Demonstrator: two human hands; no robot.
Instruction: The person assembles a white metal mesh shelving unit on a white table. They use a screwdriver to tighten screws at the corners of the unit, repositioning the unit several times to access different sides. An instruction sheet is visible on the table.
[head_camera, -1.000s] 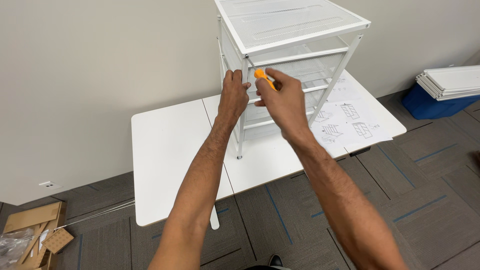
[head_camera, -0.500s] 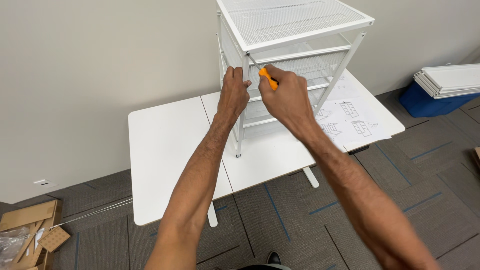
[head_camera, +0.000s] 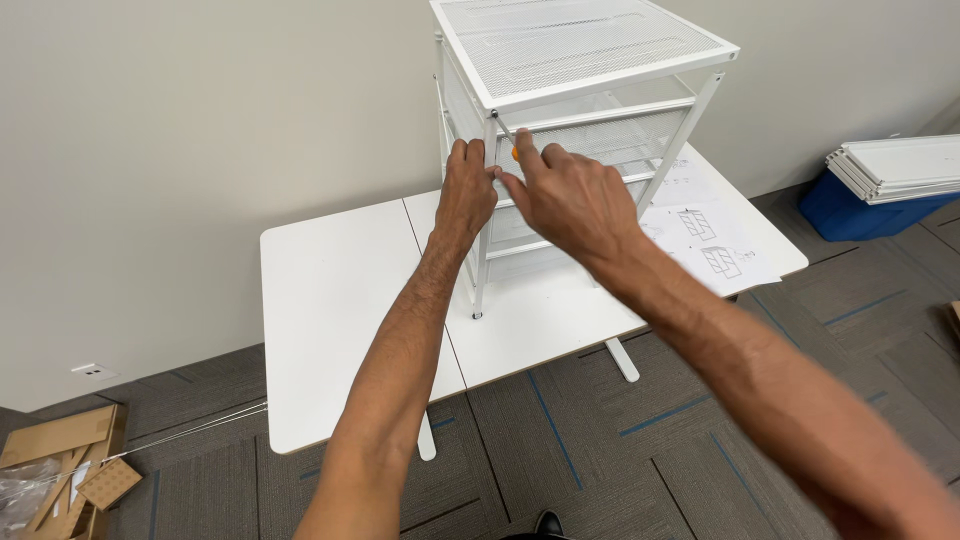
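Observation:
A white metal drawer frame (head_camera: 590, 45) with mesh top and mesh drawers stands on a white table (head_camera: 340, 300). My left hand (head_camera: 467, 195) grips the frame's front left post just below the top. My right hand (head_camera: 570, 195) holds an orange-handled screwdriver (head_camera: 507, 138), its metal tip pointing up at the top corner of that post. Most of the handle is hidden by my fingers. Both hands nearly touch each other.
Printed instruction sheets (head_camera: 715, 245) lie on the table to the right of the frame. A blue bin (head_camera: 860, 205) with stacked white panels (head_camera: 900, 165) stands on the floor at right. Cardboard scraps (head_camera: 60, 470) lie at the lower left. The wall is close behind.
My right hand has slid left along the frame toward the post, bringing the screwdriver tip up to the top corner. My left hand keeps its hold on the post.

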